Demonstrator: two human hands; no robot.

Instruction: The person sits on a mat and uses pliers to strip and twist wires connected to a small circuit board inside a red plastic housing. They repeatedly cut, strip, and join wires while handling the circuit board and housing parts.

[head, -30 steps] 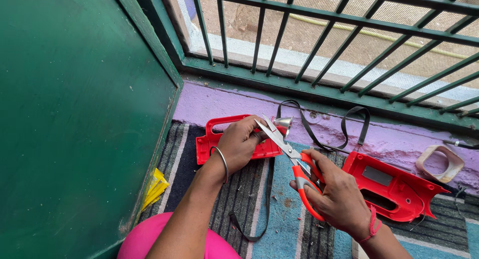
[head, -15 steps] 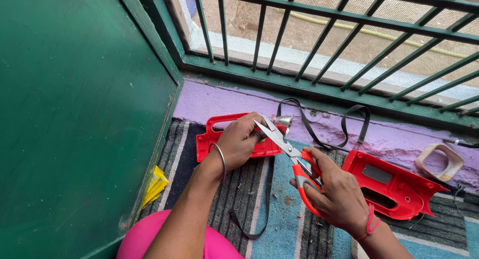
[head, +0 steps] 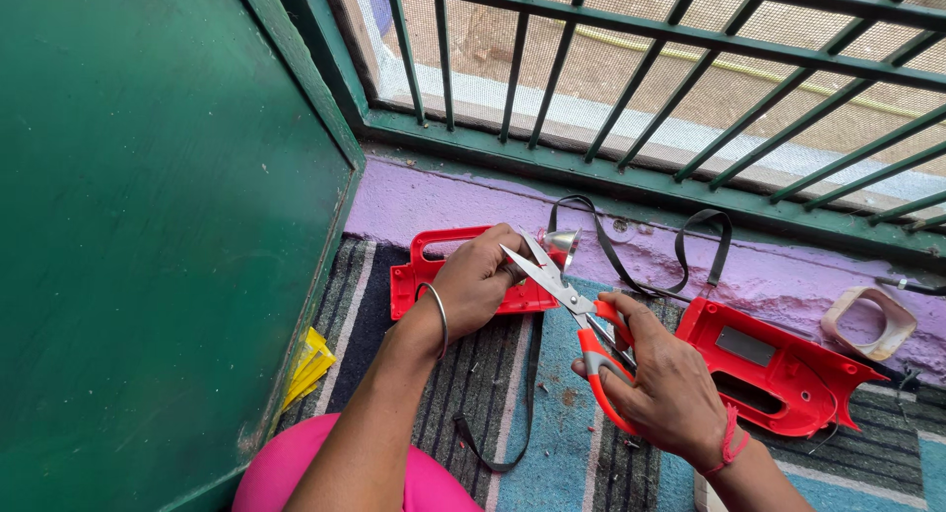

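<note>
Landmark: red shell half, a moulded plastic casing with a handle opening, lying flat on the striped rug just in front of the purple ledge.

- Left hand: rests on the right part of the red shell half, fingers curled and pinching something small at its right edge (too small to tell what). A thin metal bangle circles the wrist.
- Scissors: orange handles, steel blades parted, tips just right of the shell half and touching the left fingertips; the blades slant up and left.
- Right hand: right of and below the shell half, fingers closed through and around the orange scissor loops. A red thread band sits at the wrist.
- Silver reflector cone: just beyond the shell half's upper right corner, at the foot of the ledge.
- Black strap: loops over the ledge, right of the shell half; a second black length trails down the rug below it.
- Second red shell half: well right of the first, open side up, partly behind the right hand.
- Beige square frame: far right, on the ledge.
- Yellow folded piece: left of and below the shell half, against the green door.
- Green window bars: above the ledge.
</note>
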